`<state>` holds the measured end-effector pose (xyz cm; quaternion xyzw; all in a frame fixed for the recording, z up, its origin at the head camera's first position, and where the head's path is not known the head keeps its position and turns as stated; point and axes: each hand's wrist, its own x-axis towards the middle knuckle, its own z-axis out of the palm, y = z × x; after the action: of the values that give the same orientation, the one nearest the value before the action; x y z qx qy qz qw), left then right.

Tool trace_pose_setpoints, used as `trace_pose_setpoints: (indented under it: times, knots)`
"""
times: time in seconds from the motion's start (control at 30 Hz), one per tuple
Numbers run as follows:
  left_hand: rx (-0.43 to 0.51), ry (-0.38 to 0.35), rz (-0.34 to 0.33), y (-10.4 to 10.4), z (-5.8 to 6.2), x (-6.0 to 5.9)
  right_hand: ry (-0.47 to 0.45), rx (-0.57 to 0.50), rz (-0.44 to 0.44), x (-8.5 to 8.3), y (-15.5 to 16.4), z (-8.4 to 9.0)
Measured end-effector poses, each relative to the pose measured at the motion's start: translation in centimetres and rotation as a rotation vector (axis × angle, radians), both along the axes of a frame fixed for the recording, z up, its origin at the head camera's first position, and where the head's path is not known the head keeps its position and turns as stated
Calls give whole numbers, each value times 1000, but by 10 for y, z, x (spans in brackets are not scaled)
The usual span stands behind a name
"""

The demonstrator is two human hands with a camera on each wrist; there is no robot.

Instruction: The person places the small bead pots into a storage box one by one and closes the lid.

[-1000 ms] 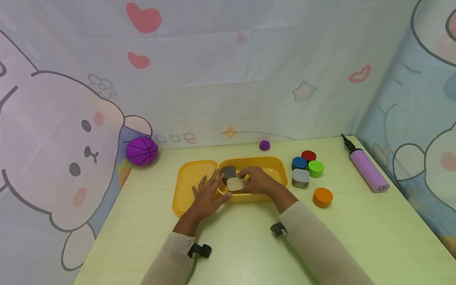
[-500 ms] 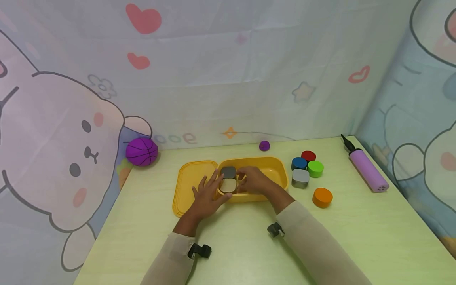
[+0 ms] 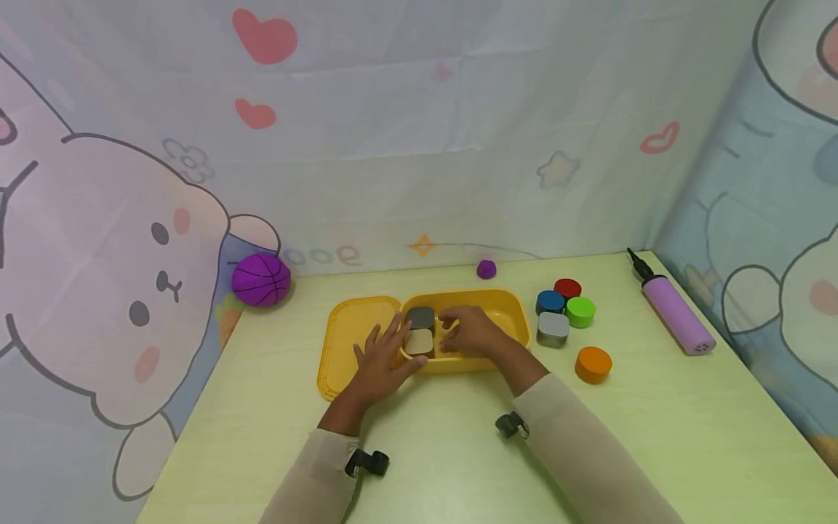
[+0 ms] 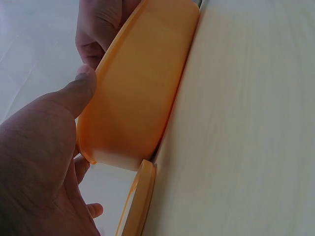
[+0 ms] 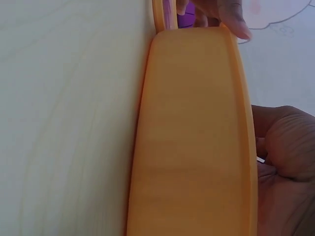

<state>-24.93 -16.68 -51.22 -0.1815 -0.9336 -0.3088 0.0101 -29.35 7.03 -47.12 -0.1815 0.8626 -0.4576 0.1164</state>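
Observation:
A yellow plastic box (image 3: 512, 327) stands on the table with its flat yellow lid (image 3: 340, 327) left of it. Inside the box's left end sit two rounded-square blocks, one dark grey (image 3: 421, 317) and, nearer me, one beige (image 3: 419, 341). My left hand (image 3: 378, 367) spreads its fingers at the box's left end; in the left wrist view its thumb touches the rim. Over the box, my right hand (image 3: 474, 333) has loosely bent fingers just right of the blocks, with nothing visible between them. In the right wrist view the box wall (image 5: 197, 128) hides its fingertips.
Right of the box stand red (image 3: 567, 288), blue (image 3: 550, 302) and green (image 3: 580, 311) round pieces, a light grey square block (image 3: 553, 329) and an orange round piece (image 3: 593, 364). A purple pump (image 3: 677, 313), small purple object (image 3: 487, 269) and purple ball (image 3: 261, 280) lie farther out.
The beige block has moved left and down into the box, in front of the dark grey one, and my right hand has let go of it. My left hand has stayed put.

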Motion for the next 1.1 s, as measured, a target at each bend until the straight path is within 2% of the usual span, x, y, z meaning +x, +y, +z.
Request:
trace_pose_setpoints:
  times: [0.2, 0.37, 0.53, 0.93, 1.1]
  knots:
    - [1, -1, -1, 1, 1, 0, 46, -83, -53, 3, 19, -1]
    - [-1, 14, 14, -2, 1, 0, 127, -124, -97, 5, 33, 2]
    - [25, 27, 0, -2, 1, 0, 220, -135, -126, 8, 52, 8]
    - [10, 28, -3, 1, 0, 1, 389, -40, -228, 21, 106, 13]
    - [6, 34, -2, 1, 1, 2, 389, -2, -281, 26, 125, 14]
